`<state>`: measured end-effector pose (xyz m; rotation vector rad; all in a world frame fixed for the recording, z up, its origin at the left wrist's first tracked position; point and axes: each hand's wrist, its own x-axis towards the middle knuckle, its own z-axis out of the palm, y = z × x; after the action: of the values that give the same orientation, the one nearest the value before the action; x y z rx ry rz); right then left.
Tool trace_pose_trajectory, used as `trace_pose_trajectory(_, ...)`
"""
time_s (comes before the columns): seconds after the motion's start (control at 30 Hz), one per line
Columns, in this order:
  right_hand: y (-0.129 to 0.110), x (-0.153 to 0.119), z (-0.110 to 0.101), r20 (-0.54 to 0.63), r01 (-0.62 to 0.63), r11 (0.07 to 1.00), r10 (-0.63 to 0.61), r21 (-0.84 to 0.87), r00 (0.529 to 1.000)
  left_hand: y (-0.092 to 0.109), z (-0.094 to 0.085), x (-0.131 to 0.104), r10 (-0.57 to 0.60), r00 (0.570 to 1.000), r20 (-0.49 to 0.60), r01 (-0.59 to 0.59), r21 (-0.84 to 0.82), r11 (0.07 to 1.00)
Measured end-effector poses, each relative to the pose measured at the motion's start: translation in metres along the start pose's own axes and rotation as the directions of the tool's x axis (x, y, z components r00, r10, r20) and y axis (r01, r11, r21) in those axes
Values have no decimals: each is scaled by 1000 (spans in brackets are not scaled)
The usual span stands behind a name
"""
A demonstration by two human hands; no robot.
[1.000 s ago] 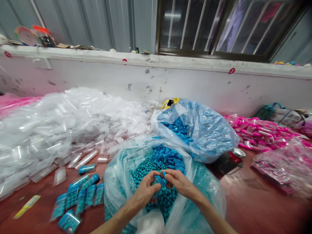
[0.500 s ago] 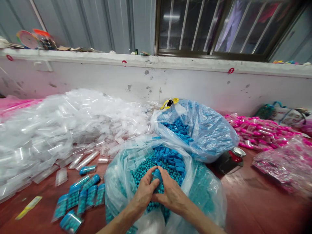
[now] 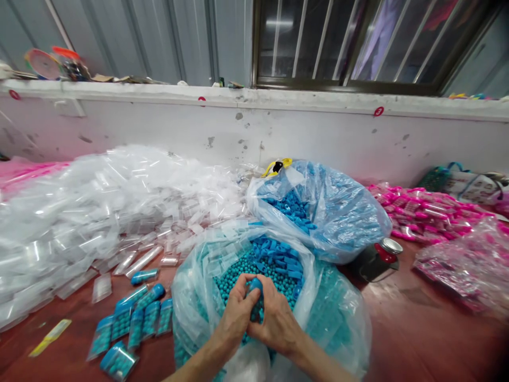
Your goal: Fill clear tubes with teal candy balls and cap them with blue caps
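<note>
Over an open plastic bag (image 3: 186, 286) of teal beads (image 3: 234, 281), both of my hands are closed around a small clear container of teal beads with a blue cap (image 3: 255, 285). My left hand (image 3: 237, 310) grips its left side. From the right, my right hand (image 3: 276, 314) wraps it, fingertips at the cap; the fingers hide much of the container. Loose blue caps (image 3: 278, 258) lie on the beads at the back of the bag, and clear empty tubes (image 3: 225, 254) lie at its left rim. Several filled containers (image 3: 135, 326) rest on the table to the left.
A large heap of clear tubes (image 3: 99, 212) covers the back left. Behind the bead bag sits a blue bag of caps (image 3: 342, 212). A dark jar with a metal lid (image 3: 382, 257) and pink packaged items (image 3: 429, 212) stand right. A yellow strip (image 3: 50, 338) lies front left.
My fingers have shifted slightly on the container, and its blue cap shows a little differently between them. The view has moved only slightly; the surroundings are otherwise unchanged.
</note>
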<state>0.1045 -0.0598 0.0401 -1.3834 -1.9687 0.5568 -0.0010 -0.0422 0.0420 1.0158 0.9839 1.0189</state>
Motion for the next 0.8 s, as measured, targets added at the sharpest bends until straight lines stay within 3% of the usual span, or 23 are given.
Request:
trace_pose_trajectory(0.13,5,-1,6,-13,-2,1000,1,-23,1000,-4,1,2,33,997,-72,-26,95,995)
trace_pose_trajectory(0.23,11,-2,14,-8,-25,999,25,-32,1000,-10,2,5,121,990,-78,-102,216,971)
trace_pose_trajectory(0.33,13,-1,18,64,-95,995,97,-39,993,-10,-1,7,209,976,-68,-167,389,906)
trace_pose_trajectory(0.43,10,1,14,234,-98,995,102,-30,967,3,-20,5,222,974,-40,-168,528,833)
trace_pose_trajectory(0.5,10,1,9,304,-71,997,76,-26,950,18,-45,0,209,977,-43,-135,635,761)
trace_pose_trajectory(0.57,13,-1,4,326,-60,997,71,-45,943,35,-79,-8,212,972,-101,-49,794,606)
trace_pose_trajectory(0.67,22,-4,0,362,-24,996,56,-91,930,53,-130,-18,262,940,-220,143,949,282)
trace_pose_trajectory(0.73,26,-1,0,378,27,992,22,-124,926,55,-152,-21,312,914,-259,248,966,77)
trace_pose_trajectory(0.8,25,8,2,380,90,981,-19,-171,925,51,-161,-18,360,898,-251,291,955,-61)
